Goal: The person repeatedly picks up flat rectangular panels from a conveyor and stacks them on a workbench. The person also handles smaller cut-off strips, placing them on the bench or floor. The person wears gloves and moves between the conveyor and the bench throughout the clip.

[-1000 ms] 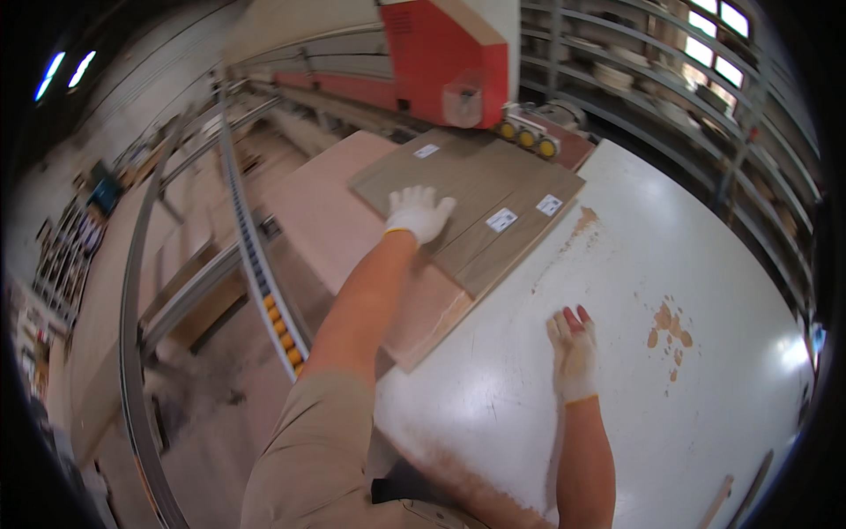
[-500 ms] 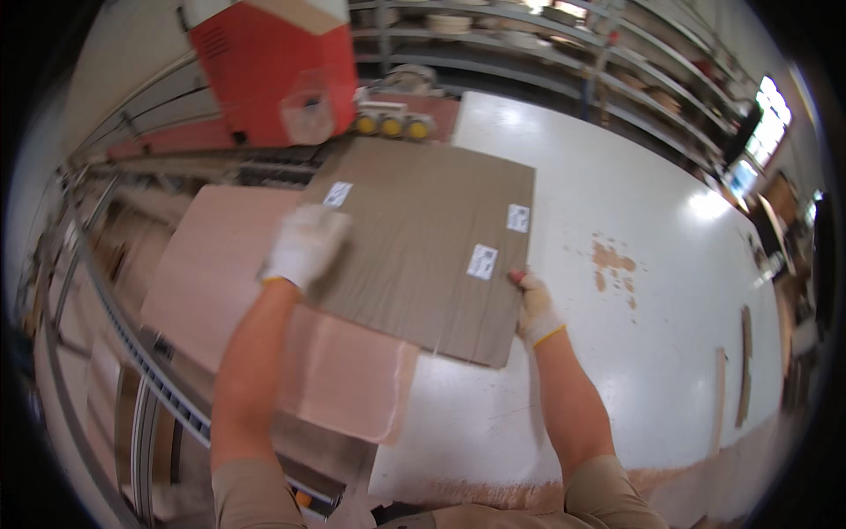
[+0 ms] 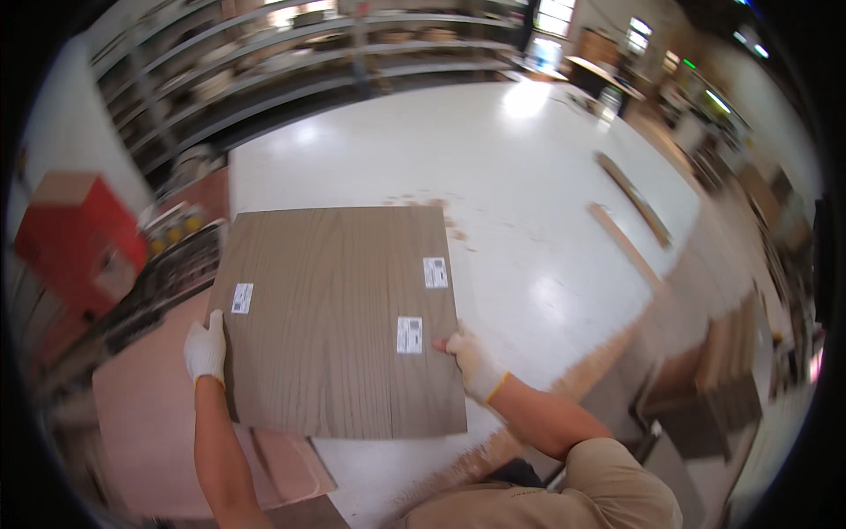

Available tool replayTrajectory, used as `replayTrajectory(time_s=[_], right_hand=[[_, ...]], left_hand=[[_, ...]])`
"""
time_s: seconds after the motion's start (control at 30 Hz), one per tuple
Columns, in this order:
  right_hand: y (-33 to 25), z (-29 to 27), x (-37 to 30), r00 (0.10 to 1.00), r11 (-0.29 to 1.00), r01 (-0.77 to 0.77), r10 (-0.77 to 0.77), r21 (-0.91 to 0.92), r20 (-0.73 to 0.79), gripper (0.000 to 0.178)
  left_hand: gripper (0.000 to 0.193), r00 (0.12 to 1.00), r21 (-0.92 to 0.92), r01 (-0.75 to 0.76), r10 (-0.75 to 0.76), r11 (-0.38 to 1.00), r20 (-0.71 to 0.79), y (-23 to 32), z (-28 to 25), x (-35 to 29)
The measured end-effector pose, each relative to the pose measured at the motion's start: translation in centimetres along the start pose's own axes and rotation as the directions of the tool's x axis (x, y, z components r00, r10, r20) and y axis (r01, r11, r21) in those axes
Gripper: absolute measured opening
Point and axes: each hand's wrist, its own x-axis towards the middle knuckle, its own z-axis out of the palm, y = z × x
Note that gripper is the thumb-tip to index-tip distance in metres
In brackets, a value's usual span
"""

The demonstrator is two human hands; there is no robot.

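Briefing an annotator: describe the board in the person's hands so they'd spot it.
Start at the big white table. Over its near left part, between the gloved left hand and right hand, is a squarish board. Grey-brown wood grain and three white labels set it apart from the pinkish board at its lower left.

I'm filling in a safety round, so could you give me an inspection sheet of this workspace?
Surface: white table with brown patches.
Things in hand: brown board bearing three white labels.
Clutter: two narrow strips on the table's right part; pink sheet at lower left, partly hidden behind the board.
Hands: white-gloved left hand and right hand grip the board's opposite side edges.
Cables: nothing seen.
Surroundings: red machine at left, loaded shelves beyond the table, blurred brown panels at right.
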Motion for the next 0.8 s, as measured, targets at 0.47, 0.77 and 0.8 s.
replayTrajectory(time_s=[0.47,0.77,0.8], right_hand=[[6.2,-12.4,-23.8,0.523,0.801,0.525,-0.035,0.289,-0.852,0.047],[0.8,-10.8,-27.6,0.848,0.777,-0.462,0.244,-0.428,-0.471,0.050],[0.1,-11.8,-28.4,0.898,0.882,-0.362,0.243,-0.301,-0.368,0.052]], left_hand=[[0.072,0.483,-0.049,-0.849,0.810,0.526,0.333,41.9,13.3,-19.8],[0.060,0.172,-0.050,-0.981,0.960,0.187,0.221,44.6,14.9,-25.1],[0.059,0.081,-0.035,-0.995,0.968,0.092,0.237,43.4,12.7,-26.9]])
